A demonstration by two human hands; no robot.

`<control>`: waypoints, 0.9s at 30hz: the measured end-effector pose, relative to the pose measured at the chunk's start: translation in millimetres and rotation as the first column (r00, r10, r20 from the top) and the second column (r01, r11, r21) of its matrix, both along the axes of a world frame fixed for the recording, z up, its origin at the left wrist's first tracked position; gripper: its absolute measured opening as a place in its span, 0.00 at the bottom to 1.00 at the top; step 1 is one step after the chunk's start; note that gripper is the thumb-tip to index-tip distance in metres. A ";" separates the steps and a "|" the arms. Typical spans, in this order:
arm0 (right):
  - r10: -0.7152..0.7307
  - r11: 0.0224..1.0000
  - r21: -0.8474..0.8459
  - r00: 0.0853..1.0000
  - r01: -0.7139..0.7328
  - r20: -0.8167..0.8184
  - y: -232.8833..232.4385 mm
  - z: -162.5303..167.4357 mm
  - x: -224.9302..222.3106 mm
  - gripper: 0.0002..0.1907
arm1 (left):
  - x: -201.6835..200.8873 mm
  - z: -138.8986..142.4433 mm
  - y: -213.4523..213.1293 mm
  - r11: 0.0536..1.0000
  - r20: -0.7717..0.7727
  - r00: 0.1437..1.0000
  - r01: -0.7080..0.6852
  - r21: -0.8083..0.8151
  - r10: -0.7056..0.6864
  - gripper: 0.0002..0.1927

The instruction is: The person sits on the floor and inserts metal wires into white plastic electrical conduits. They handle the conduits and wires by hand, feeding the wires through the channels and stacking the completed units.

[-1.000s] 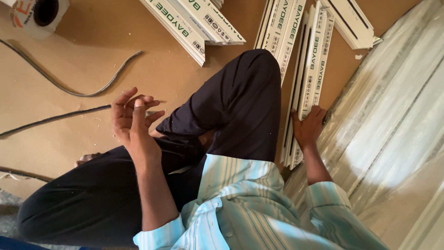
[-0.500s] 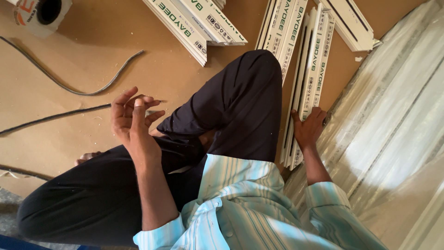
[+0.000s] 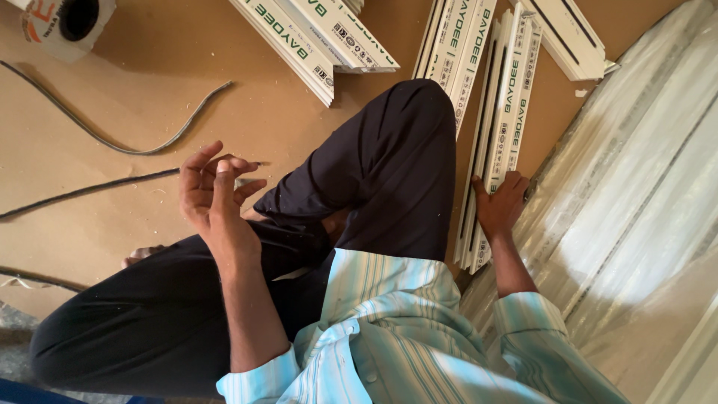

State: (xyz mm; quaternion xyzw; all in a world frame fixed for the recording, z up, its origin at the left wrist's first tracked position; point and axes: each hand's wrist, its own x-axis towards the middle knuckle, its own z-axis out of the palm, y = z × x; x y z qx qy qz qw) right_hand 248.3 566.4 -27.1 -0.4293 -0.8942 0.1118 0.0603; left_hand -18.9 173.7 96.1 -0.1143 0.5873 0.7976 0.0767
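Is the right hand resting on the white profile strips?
Yes, the right hand lies flat on the white profile strips beside the raised knee.

A flat tan fibreboard floor (image 3: 247,112) fills most of the view, lit softly and evenly, with fine dust on it. Two thin dark cables (image 3: 127,142) curve across the floor towards its left edge. At the floor's upper left corner stands a pale cardboard box with a round dark hole (image 3: 71,22). Along the floor's right edge lie long pale profiles wrapped in clear plastic film (image 3: 643,202), catching brighter light.
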 end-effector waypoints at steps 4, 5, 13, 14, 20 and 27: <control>0.019 0.997 0.070 0.999 -0.021 0.030 -4.0 6.2 -4.2 0.34 | -1.8 1.8 -0.6 1.000 0.006 1.000 0.001 0.005 -0.001 0.12; 0.038 0.993 0.107 0.999 -0.040 0.020 -4.4 9.6 -7.8 0.36 | -2.2 2.3 -0.3 1.000 0.006 1.000 0.001 0.007 -0.001 0.12; -0.228 0.973 0.032 0.955 0.227 0.190 13.8 38.4 -51.2 0.68 | -1.0 4.3 3.1 1.000 0.002 1.000 0.009 0.000 -0.009 0.13; -0.212 0.977 0.020 0.956 0.213 0.202 15.8 37.8 -55.5 0.70 | -1.1 4.2 3.3 1.000 0.004 1.000 0.009 -0.007 -0.009 0.13; -0.233 0.951 -0.160 0.953 0.265 0.192 21.6 23.9 -64.2 0.70 | -1.8 3.9 1.1 1.000 0.001 1.000 -0.009 -0.009 0.009 0.13; -0.227 0.956 -0.146 0.957 0.255 0.183 23.2 22.4 -61.6 0.66 | -1.9 1.0 0.3 1.000 -0.005 1.000 0.001 0.013 -0.001 0.13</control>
